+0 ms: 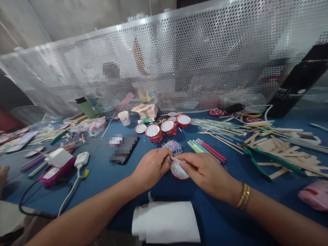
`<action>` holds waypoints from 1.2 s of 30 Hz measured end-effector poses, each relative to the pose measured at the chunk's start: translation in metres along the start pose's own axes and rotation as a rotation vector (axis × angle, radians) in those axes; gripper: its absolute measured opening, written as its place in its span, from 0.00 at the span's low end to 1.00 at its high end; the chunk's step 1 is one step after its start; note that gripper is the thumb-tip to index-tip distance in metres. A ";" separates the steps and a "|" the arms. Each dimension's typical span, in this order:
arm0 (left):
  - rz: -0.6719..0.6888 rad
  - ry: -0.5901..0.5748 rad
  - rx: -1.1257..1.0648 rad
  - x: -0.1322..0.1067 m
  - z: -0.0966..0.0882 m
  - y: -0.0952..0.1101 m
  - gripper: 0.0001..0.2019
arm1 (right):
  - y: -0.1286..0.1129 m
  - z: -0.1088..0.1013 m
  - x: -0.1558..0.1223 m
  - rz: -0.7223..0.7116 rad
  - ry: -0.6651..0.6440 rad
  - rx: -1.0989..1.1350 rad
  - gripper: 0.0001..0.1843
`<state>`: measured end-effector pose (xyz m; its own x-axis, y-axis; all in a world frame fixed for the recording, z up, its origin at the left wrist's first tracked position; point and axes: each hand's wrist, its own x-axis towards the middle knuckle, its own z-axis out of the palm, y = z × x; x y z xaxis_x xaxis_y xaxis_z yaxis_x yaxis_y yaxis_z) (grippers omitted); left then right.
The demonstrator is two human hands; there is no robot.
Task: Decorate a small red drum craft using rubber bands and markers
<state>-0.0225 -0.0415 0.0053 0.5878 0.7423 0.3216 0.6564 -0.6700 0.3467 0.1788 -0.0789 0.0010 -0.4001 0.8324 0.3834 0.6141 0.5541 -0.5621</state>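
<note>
My left hand (pixel 153 167) is closed, its thumb and fingers pinching one end of a thin, pale wooden stick (pixel 175 159). My right hand (pixel 208 174), with a gold bracelet at the wrist, pinches the stick's other end. Just beneath them lies a round white dish with a red rim (pixel 179 172), partly covered by my right fingers. Beyond my hands is a heap of small coloured rubber bands (pixel 174 147). Stacks of similar red-rimmed round pieces (pixel 154 133) stand behind the bands. Several coloured markers (pixel 208 150) lie to the right.
Wooden sticks (pixel 292 152) and green-handled pliers (pixel 258 167) lie at the right. A phone (pixel 125 149), white charger (pixel 59 157) and paper cup (pixel 124 118) are on the left. White folded cloth or paper (pixel 169 222) lies in front. A perforated metal screen (pixel 179 58) stands behind. Another person's hand (pixel 3 176) shows at left.
</note>
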 end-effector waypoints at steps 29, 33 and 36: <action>0.012 -0.221 0.005 0.002 -0.012 -0.003 0.12 | 0.001 -0.002 0.000 -0.031 -0.054 -0.111 0.15; 0.026 -0.205 -0.006 0.003 -0.012 -0.003 0.10 | -0.001 -0.003 0.000 -0.059 -0.045 -0.097 0.15; 0.004 -0.168 -0.015 0.003 -0.012 0.000 0.10 | -0.002 -0.003 0.000 -0.063 -0.040 -0.084 0.15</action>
<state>-0.0262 -0.0397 0.0166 0.6622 0.7295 0.1713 0.6473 -0.6721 0.3596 0.1796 -0.0804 0.0041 -0.4652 0.7969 0.3854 0.6414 0.6035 -0.4736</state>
